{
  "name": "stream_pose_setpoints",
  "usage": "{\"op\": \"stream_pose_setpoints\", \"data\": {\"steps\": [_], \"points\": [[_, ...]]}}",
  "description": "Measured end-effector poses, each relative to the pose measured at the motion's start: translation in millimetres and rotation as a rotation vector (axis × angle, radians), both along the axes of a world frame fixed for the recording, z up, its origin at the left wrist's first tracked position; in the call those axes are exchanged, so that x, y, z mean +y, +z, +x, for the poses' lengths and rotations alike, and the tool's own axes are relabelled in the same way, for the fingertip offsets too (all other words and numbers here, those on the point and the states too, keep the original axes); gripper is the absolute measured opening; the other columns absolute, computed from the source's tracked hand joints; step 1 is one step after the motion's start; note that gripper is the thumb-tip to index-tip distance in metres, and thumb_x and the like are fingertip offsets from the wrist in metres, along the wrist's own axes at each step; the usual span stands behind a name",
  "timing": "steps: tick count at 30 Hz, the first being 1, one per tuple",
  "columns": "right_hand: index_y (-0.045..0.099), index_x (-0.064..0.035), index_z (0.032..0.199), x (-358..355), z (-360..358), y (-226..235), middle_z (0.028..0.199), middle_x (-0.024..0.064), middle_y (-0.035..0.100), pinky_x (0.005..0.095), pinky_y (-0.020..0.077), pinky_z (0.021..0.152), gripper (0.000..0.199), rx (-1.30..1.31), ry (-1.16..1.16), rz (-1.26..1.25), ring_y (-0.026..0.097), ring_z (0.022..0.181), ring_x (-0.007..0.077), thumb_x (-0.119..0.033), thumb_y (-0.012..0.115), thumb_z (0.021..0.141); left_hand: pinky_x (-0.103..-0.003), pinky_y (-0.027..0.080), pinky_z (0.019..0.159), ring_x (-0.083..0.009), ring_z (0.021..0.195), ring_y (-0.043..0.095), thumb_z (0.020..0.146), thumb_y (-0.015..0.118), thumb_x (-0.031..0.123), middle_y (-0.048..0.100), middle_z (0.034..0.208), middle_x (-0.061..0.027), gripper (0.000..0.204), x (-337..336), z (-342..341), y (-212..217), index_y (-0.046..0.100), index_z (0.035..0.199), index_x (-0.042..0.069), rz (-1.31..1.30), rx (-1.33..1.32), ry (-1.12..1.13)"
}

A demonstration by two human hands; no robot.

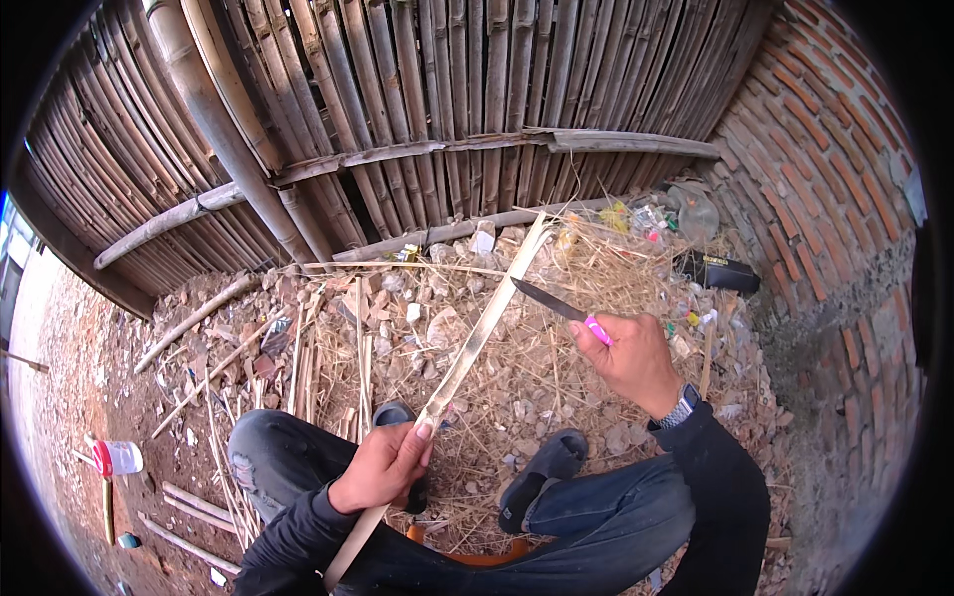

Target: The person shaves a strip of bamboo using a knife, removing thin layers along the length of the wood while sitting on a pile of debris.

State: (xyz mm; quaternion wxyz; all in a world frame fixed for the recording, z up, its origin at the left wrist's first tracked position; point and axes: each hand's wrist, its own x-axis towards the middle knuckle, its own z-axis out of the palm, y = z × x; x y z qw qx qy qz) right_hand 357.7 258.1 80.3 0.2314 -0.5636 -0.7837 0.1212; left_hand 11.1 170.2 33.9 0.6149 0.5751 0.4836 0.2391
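My left hand (386,465) is closed around a long, pale split-bamboo strip (484,328), with the thumb pressed along it. The strip slants from beside my left thigh up and away to the right, its far end frayed. In my right hand (634,363) is a knife (547,298) with a pink handle and a dark blade; the fingers wrap round the handle. Pointing left, the blade has its tip close to the strip's right edge, and I cannot tell whether they touch. A watch (686,402) is on my right wrist.
Stones, straw and shavings (586,387) cover the ground around my shoes (556,462). Bamboo sticks (303,372) lie at the left, near a clear container with a red rim (117,457). A bamboo fence (447,79) stands ahead, a brick wall (835,149) right, a black case (720,271) beside it.
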Motion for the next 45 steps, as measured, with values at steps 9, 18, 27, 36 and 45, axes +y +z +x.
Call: {"op": "stream_pose_setpoints", "data": {"steps": [9,18,27,36,45], "points": [[0.074,-0.0077,0.079,11.2,-0.1,-15.9,0.053,0.0153,0.058,0.0469,0.0477,0.048,0.045,-0.06,-0.007,0.103,0.061,0.05,0.0372,-0.046,0.064,0.101,-0.024,0.037,0.042,-0.0062,0.042,0.047,0.115,0.038,0.038,0.05,0.057,0.0013,0.049,-0.9,-1.2,-9.2,0.051,0.08,0.006,-0.09,-0.063,0.021],[0.073,-0.0032,0.082,20.0,12.2,-22.1,0.056,0.0201,0.061,0.0506,0.0463,0.049,0.045,-0.045,-0.161,0.104,0.063,0.052,0.0412,-0.042,0.062,0.103,-0.024,0.038,0.042,-0.0065,0.043,0.047,0.116,0.038,0.038,0.051,0.057,0.0013,0.05,-4.4,-0.6,-10.5,0.053,0.08,0.006,-0.013,-0.068,-0.023],[0.052,-0.0032,0.065,26.6,19.2,-18.0,0.054,0.0021,0.042,0.0352,0.0304,0.049,0.056,0.492,-0.357,0.221,0.036,0.052,0.0126,-0.042,0.071,0.1,-0.025,0.036,0.042,-0.0064,0.041,0.047,0.115,0.04,0.037,0.049,0.053,0.0033,0.05,-7.2,2.7,-11.6,0.056,0.08,0.006,-0.064,-0.075,-0.003],[0.042,-0.0101,0.06,15.0,-17.7,-16.0,0.055,-0.0041,0.037,0.0322,0.0276,0.047,0.063,0.506,-0.214,0.026,0.033,0.051,0.0094,-0.048,0.085,0.088,-0.024,0.042,0.044,-0.0098,0.045,0.062,0.115,0.04,0.038,0.05,0.055,0.0021,0.051,-10.1,23.5,-8.6,0.057,0.079,0.006,0.13,0.008,-0.12],[0.062,-0.0001,0.076,8.2,-15.4,-7.1,0.054,0.0048,0.047,0.0368,0.0348,0.049,0.057,0.449,-0.027,-0.022,0.041,0.05,0.0158,-0.049,0.061,0.105,-0.025,0.039,0.044,-0.0066,0.044,0.049,0.115,0.04,0.038,0.05,0.055,0.0024,0.05,-5.0,9.9,-20.2,0.057,0.082,0.005,-0.053,-0.104,-0.054]]}}
